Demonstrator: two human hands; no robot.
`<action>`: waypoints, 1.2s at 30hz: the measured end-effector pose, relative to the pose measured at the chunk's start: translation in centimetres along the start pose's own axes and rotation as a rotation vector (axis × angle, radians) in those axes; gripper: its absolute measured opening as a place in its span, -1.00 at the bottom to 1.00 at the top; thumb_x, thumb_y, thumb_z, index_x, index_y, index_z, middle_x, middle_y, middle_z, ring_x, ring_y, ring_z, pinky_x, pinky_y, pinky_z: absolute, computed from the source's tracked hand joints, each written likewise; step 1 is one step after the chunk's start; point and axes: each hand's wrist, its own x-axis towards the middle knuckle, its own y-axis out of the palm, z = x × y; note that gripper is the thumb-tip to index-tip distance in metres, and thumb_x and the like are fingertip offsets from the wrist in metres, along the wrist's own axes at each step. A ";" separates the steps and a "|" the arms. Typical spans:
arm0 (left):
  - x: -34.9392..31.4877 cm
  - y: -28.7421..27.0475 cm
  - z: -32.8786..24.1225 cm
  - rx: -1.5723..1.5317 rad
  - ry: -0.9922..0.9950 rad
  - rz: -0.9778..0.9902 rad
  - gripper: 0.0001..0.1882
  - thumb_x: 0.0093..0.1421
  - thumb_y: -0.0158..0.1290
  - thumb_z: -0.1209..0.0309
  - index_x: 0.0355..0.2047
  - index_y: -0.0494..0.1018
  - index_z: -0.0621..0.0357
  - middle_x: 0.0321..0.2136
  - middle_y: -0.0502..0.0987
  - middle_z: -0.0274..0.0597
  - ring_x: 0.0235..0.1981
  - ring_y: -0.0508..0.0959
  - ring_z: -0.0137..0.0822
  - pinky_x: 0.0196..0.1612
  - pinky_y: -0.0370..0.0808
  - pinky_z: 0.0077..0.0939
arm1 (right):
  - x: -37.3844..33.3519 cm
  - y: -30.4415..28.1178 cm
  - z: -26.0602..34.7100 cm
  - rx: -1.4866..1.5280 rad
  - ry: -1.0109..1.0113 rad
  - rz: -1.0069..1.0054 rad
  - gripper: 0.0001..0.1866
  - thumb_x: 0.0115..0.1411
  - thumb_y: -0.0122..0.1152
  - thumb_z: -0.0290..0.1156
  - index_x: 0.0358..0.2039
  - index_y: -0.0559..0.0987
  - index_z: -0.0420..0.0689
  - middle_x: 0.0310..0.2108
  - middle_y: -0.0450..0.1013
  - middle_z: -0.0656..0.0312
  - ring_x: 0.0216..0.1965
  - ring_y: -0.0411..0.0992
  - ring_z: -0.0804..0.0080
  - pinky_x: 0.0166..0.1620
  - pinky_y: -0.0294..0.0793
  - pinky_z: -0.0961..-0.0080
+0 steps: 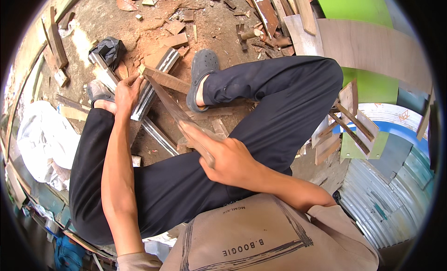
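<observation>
My left hand [127,95] is closed on the near end of a short wooden block [166,80]. The block lies across a beam with dark and white stripes [148,98], between my two feet. My right hand [228,160] grips a long, narrow, flat tool [171,105], dark and blade-like; its exact kind is not clear. Some fingers lie along the tool's side. It slants up and left, and its far end meets the block close to my left fingertips. Whether its edge is toothed I cannot make out.
Offcuts and chips [176,26] litter the dirt ground ahead. A black plastic bag [108,52] lies by my left foot, a white sack [46,143] further left. Boards [267,12] are piled at the far right, near a small wooden frame [354,124] and corrugated metal sheets [379,201].
</observation>
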 end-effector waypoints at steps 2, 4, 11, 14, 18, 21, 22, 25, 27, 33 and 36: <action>0.3 -0.2 -0.1 0.035 -0.019 0.000 -0.54 0.30 0.17 0.04 -0.01 0.67 0.15 -0.18 0.71 0.13 -0.10 0.72 -0.01 0.00 0.57 -0.29 | -0.2 -0.9 0.5 0.056 0.021 -0.007 -0.15 0.09 0.17 -0.58 0.45 0.22 -0.08 -0.03 0.58 -0.15 -0.25 0.61 -0.16 -0.16 0.64 0.10; 0.9 0.1 0.5 0.009 0.003 -0.034 -0.55 0.31 0.17 0.04 -0.02 0.68 0.12 -0.20 0.70 0.15 -0.14 0.72 0.00 -0.04 0.58 -0.28 | 2.1 -0.1 -0.8 0.067 0.023 -0.023 -0.18 0.09 0.16 -0.59 0.43 0.25 -0.09 -0.02 0.57 -0.17 -0.24 0.60 -0.18 -0.15 0.64 0.08; 0.6 0.4 1.4 -0.007 -0.011 -0.016 -0.54 0.31 0.17 0.04 -0.01 0.67 0.15 -0.18 0.70 0.13 -0.12 0.72 0.00 -0.03 0.58 -0.28 | 9.2 2.6 -0.9 0.016 0.168 0.068 -0.22 0.10 0.16 -0.56 0.40 0.28 -0.12 -0.37 0.56 -0.29 -0.28 0.56 -0.32 -0.18 0.56 -0.14; 0.5 -0.1 -0.2 0.054 -0.019 0.013 -0.53 0.31 0.17 0.03 0.00 0.66 0.16 -0.16 0.70 0.13 -0.08 0.71 -0.02 0.00 0.57 -0.27 | 1.7 -0.4 0.7 0.074 0.091 0.023 -0.17 0.08 0.17 -0.59 0.43 0.26 -0.11 -0.41 0.57 -0.25 -0.32 0.58 -0.27 -0.19 0.58 -0.09; 0.5 0.0 0.0 0.049 0.005 -0.004 -0.54 0.30 0.17 0.04 -0.03 0.67 0.16 -0.17 0.70 0.13 -0.10 0.71 0.01 -0.01 0.58 -0.25 | 6.5 1.6 0.2 0.003 0.049 -0.035 -0.24 0.09 0.19 -0.52 0.37 0.32 -0.15 -0.41 0.58 -0.25 -0.32 0.59 -0.25 -0.19 0.59 -0.08; 0.7 -0.4 -0.4 0.068 0.071 -0.005 -0.56 0.31 0.16 0.06 -0.05 0.68 0.17 -0.20 0.69 0.15 -0.12 0.72 0.02 -0.05 0.58 -0.26 | 14.0 4.0 -3.2 -0.033 0.102 -0.006 -0.32 0.12 0.17 -0.47 0.31 0.37 -0.19 -0.41 0.56 -0.29 -0.31 0.58 -0.25 -0.20 0.59 -0.08; 0.9 0.0 -0.3 0.079 0.015 0.008 -0.56 0.31 0.16 0.06 -0.05 0.68 0.17 -0.20 0.69 0.14 -0.13 0.71 0.03 -0.05 0.58 -0.25 | 13.4 4.4 -2.4 -0.037 0.123 -0.020 -0.31 0.12 0.17 -0.48 0.32 0.36 -0.19 -0.43 0.55 -0.30 -0.30 0.59 -0.24 -0.21 0.60 -0.05; 0.8 -0.2 -0.1 0.008 0.026 -0.020 -0.53 0.30 0.17 0.03 -0.04 0.68 0.16 -0.18 0.69 0.15 -0.11 0.71 0.06 -0.02 0.57 -0.22 | 5.5 0.6 -0.3 -0.010 0.084 0.032 -0.25 0.11 0.15 -0.56 0.38 0.31 -0.15 -0.27 0.59 -0.27 -0.24 0.59 -0.21 -0.15 0.62 0.02; 0.5 -0.2 0.2 0.031 0.034 0.003 -0.53 0.29 0.18 0.03 -0.02 0.67 0.15 -0.17 0.68 0.18 -0.09 0.70 0.05 0.00 0.57 -0.22 | 1.3 -0.6 0.7 0.054 0.054 0.010 -0.21 0.10 0.14 -0.60 0.41 0.29 -0.12 -0.18 0.59 -0.24 -0.21 0.58 -0.20 -0.12 0.62 0.06; 0.7 -0.2 -0.5 0.071 -0.003 0.008 -0.53 0.29 0.15 -0.02 0.01 0.68 0.02 -0.20 0.68 0.22 -0.09 0.69 0.12 0.00 0.57 -0.15 | 11.6 3.6 -3.0 0.000 0.013 -0.069 -0.33 0.12 0.19 -0.49 0.31 0.40 -0.19 -0.53 0.54 -0.15 -0.45 0.54 -0.20 -0.24 0.55 0.06; 0.4 0.1 0.2 0.086 -0.048 -0.020 -0.53 0.27 0.15 -0.06 0.00 0.69 -0.02 -0.20 0.68 0.21 -0.10 0.68 0.14 -0.01 0.57 -0.10 | 11.8 4.1 -2.0 -0.069 0.168 0.059 -0.31 0.13 0.16 -0.51 0.34 0.37 -0.19 -0.30 0.61 -0.17 -0.26 0.60 -0.18 -0.13 0.59 0.11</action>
